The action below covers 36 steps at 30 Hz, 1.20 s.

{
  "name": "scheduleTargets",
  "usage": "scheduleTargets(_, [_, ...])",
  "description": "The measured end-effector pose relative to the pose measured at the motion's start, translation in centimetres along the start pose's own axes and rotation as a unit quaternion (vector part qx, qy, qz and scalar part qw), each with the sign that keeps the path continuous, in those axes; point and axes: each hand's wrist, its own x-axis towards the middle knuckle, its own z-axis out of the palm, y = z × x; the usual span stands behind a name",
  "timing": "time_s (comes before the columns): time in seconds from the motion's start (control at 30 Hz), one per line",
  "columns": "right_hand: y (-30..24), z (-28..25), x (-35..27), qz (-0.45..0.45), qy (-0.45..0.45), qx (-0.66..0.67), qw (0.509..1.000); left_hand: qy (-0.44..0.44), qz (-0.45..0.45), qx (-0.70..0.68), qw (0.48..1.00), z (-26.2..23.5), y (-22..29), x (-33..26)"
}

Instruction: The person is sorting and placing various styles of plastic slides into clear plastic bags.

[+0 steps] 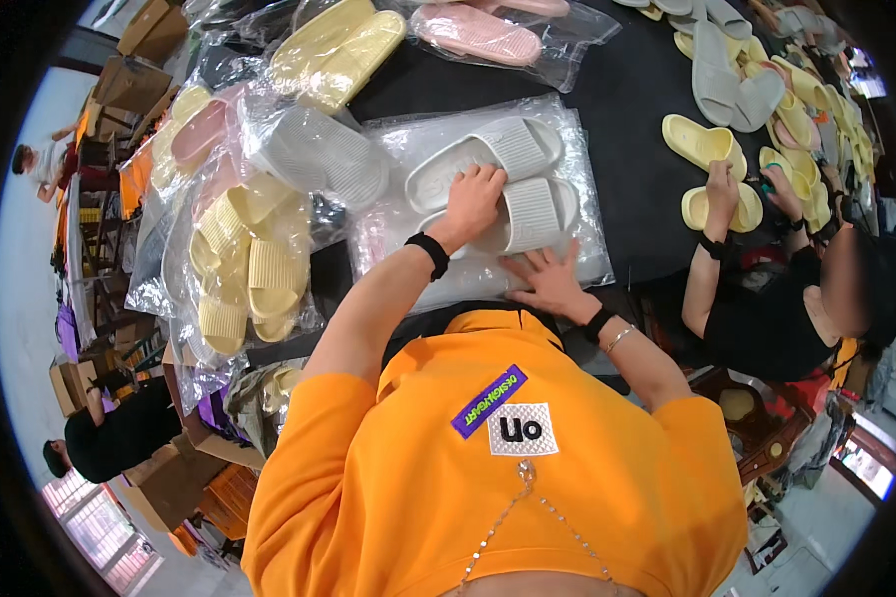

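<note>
A pair of light grey slide slippers with ribbed straps lies on a stack of clear plastic bags on the black table in front of me. My left hand is closed, its fingers curled over the inner part of the pair where the two slippers meet. Part of the nearer slipper is hidden beneath it. My right hand lies spread on the near edge of the bags, just below the nearer slipper's strap, holding nothing.
Bagged yellow slippers and bagged grey slippers are heaped on the left. Bagged pink slippers lie at the far side. On the right, a person in black handles loose yellow slippers beside a pile. Cardboard boxes stand at far left.
</note>
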Motion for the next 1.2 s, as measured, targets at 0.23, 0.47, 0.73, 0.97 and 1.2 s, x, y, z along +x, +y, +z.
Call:
scheduleTargets(0.23, [0.9,1.8,-0.9,-0.015,0.108,0.013,0.994,0.01,-0.102,0.083,0.991,-1.1,-6.2,3.0])
scheduleTargets(0.47, [2.3,-1.7,1.1,0.057,0.191,0.094,0.976,0.076,-0.086,-0.026,0.993,-5.3,-2.2,2.9])
scheduleTargets(0.73, [3.0,0.3,2.3,0.123,0.083,0.002,0.989,0.019,-0.049,0.044,0.998,-0.8,-2.4,-6.0])
scheduleTargets(0.97, [2.7,-0.2,2.6,0.123,0.068,0.043,0.989,0.076,-0.184,0.089,0.976,-5.5,-10.2,-9.1])
scheduleTargets(1.2, [1.9,-7.1,2.9,0.073,0.177,0.465,0.864,0.055,-0.081,-0.095,0.991,-10.4,-6.4,-7.2])
